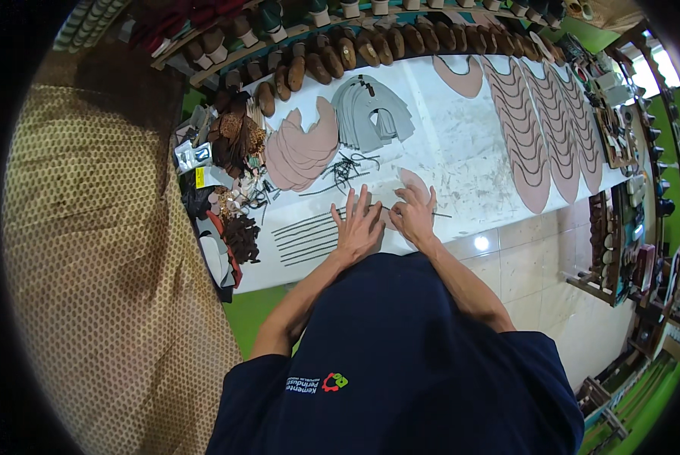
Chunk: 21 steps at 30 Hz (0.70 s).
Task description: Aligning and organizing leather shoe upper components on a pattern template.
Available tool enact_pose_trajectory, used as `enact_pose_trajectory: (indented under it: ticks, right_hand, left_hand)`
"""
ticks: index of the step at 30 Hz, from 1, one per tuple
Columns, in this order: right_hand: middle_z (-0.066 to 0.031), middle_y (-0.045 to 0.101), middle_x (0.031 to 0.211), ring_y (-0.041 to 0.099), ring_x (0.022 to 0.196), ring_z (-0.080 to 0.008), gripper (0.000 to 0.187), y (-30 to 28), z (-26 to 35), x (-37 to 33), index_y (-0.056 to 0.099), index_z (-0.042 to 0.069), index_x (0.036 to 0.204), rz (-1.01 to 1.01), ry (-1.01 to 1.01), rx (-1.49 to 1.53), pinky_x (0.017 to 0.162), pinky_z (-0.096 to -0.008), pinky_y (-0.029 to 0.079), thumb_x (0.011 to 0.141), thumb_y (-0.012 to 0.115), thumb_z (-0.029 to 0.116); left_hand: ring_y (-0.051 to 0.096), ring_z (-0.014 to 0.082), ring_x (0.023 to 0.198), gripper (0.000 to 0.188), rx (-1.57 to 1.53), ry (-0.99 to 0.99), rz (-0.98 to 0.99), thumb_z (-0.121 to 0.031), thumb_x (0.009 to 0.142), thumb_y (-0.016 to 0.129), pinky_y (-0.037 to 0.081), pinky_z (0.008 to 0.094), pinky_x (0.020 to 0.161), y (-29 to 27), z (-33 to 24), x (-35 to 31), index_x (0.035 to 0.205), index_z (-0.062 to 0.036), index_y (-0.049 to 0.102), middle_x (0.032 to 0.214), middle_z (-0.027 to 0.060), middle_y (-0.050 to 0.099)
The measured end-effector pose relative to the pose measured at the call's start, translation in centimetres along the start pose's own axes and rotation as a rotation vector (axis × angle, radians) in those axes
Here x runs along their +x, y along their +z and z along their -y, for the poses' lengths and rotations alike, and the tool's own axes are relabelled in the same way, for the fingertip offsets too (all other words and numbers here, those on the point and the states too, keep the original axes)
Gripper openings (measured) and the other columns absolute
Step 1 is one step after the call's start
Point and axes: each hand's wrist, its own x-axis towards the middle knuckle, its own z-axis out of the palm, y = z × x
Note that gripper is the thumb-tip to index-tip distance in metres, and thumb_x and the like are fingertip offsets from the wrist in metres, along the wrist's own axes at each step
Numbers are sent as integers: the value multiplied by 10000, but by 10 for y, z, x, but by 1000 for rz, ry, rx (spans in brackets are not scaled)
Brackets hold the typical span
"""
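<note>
Pink piece (413,180) lies on the white table (465,133), partly under the right hand (416,215), fingers bent, grip undeterminable. Left hand (360,227), left of the piece: fingers spread, released. Dark strips (304,236) lie farther left of the piece.

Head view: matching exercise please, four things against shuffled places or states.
Things
1. parallel dark strips
2. grey cutouts
3. overlapping pink rows
4. right hand

Places or states
a. table's right part
b. dark strip end showing at its right
c. directly left of the left hand
d. stacked in an arch

Pairs: 1-c, 2-d, 3-a, 4-b
</note>
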Motion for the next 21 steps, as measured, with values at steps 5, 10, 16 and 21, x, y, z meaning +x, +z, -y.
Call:
enact_pose_trajectory:
  ticks: [5, 10, 16, 21]
  right_hand:
    - [-33, 668, 1326, 493, 1417, -302, 155, 5, -3, 0, 797, 113, 807, -1, 20, 6, 1193, -746, 147, 855, 768, 258]
    - [-37, 645, 1357, 470, 1429, -313, 162, 1, -1, -1, 812, 115, 834, 24, 32, 10, 1199, -738, 148, 844, 790, 275]
    - [-34, 598, 1418, 402, 1477, -329, 140, -10, -7, -6, 820, 132, 857, 90, 100, 60, 1211, -722, 147, 841, 816, 270]
    - [-29, 598, 1417, 401, 1480, -320, 127, -11, -5, -5, 813, 127, 853, 32, 32, 7, 1222, -713, 142, 871, 790, 251]
  left_hand:
    - [84, 383, 1633, 495, 9, 74, -56, -412, 1055, 570, 74, 817, 1146, 0, 2, -2, 1536, -296, 557, 1792, 100, 115]
    - [97, 380, 1630, 463, 119, 123, -47, -412, 1076, 532, 99, 830, 1136, 5, 5, -2, 1524, -306, 577, 1788, 91, 141]
    - [100, 376, 1627, 443, 129, 115, -69, -443, 1084, 519, 105, 835, 1129, 7, 6, -4, 1510, -343, 587, 1783, 86, 159]
    - [54, 381, 1635, 464, 118, 87, -32, -451, 1086, 527, 55, 832, 1127, 11, 9, -5, 1543, -375, 542, 1792, 110, 109]
